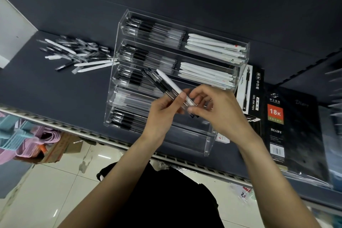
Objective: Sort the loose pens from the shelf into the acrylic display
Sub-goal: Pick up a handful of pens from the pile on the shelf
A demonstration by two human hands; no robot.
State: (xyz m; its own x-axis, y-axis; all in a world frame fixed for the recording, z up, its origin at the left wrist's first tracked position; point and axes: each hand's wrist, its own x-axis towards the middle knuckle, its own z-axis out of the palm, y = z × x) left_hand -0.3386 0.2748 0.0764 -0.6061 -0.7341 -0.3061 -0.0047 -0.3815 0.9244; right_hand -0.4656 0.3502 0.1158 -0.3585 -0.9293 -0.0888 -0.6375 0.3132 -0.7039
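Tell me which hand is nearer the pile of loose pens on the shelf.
Left. The left hand is over the acrylic display, on the side toward the pile of loose pens; the right hand is farther away.

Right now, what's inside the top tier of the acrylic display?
The top tier of the acrylic display holds black-and-clear pens on its left side and white pens on its right. Lower tiers are partly covered by the hands.

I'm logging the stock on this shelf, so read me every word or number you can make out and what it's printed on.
"GEL INK PEN": pen box.
"18K": diary cover, orange tag.
"DIARY": same cover, mid-panel.
"Diary": cover top, faint script.
Chinese characters on both, barcode digits, and print on the white pen: too small to read.
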